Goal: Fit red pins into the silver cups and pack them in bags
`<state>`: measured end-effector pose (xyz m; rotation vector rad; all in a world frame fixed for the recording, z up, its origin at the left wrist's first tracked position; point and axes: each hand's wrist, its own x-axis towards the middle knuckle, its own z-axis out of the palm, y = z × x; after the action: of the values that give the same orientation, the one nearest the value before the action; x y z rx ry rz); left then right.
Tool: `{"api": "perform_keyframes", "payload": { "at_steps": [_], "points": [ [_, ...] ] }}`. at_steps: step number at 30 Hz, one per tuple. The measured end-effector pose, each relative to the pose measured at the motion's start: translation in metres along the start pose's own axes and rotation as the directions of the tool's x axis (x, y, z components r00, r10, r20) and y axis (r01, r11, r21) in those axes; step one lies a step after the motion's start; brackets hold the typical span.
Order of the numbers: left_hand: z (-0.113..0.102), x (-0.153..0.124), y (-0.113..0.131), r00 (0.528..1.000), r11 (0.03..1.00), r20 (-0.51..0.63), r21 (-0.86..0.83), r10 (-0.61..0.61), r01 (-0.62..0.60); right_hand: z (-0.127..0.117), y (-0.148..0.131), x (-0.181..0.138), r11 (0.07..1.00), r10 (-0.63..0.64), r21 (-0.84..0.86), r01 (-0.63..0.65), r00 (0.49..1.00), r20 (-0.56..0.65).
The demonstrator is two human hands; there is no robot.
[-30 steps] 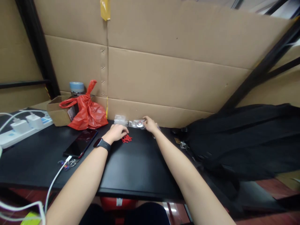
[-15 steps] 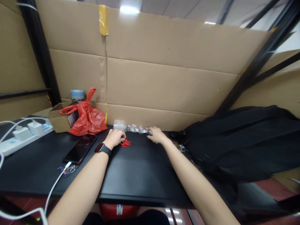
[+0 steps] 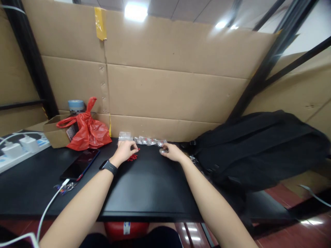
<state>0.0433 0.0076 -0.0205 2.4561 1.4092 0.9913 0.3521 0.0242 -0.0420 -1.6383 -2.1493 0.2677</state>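
Observation:
My left hand [image 3: 125,150], with a dark watch on its wrist, is closed in a pinch on a small red cord [image 3: 139,149]. Just under its fingers lies a little pile of red cords [image 3: 132,157] on the black table. My right hand [image 3: 173,152] grips a small round shiny disc [image 3: 162,151], whose exact kind I cannot make out. Behind that hand runs a row of small clear packets [image 3: 148,141] with shiny pieces inside. A stack of clear plastic bags [image 3: 124,135] lies behind my left hand.
At left are a phone [image 3: 80,164] on a white cable, a key ring [image 3: 68,187], a red plastic bag [image 3: 89,132], a cardboard box [image 3: 53,134] and a power strip [image 3: 26,151]. A black backpack [image 3: 258,148] fills the right side. Cardboard panels [image 3: 165,93] stand behind the table.
My left hand has risen slightly off the red pile with one cord between its fingers. My right hand has drawn the shiny disc away from the packets. The view has turned a little right.

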Motion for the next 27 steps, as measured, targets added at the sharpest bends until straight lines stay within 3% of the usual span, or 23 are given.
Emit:
{"api": "perform_keyframes", "payload": {
  "at_steps": [8, 13, 17, 22, 27],
  "points": [
    [0.003, -0.003, 0.017, 0.999, 0.999, 0.03, -0.027, 0.033, -0.032, 0.003, 0.001, 0.001, 1.0, -0.01, 0.009, 0.01, 1.0, 0.03],
    [0.008, -0.006, 0.025, 0.999, 0.999, 0.01, -0.009, 0.034, -0.033, -0.001, -0.004, -0.001, 0.998, 0.039, 0.053, -0.037, 0.999, -0.025],
    [0.01, -0.007, 0.034, 0.999, 0.999, -0.052, -0.04, -0.017, 0.015, -0.004, -0.028, -0.007, 0.974, -0.097, 0.187, 0.126, 0.983, -0.158],
    [0.016, -0.004, 0.034, 0.992, 0.983, -0.115, -0.182, -0.055, 0.034, 0.006, -0.078, -0.019, 0.8, -0.288, 0.458, 0.387, 0.918, -0.271],
    [0.022, -0.001, 0.029, 0.991, 0.938, -0.125, -0.346, -0.041, -0.005, 0.014, -0.103, -0.028, 0.684, -0.311, 0.585, 0.436, 0.9, -0.306]
  ]
}}
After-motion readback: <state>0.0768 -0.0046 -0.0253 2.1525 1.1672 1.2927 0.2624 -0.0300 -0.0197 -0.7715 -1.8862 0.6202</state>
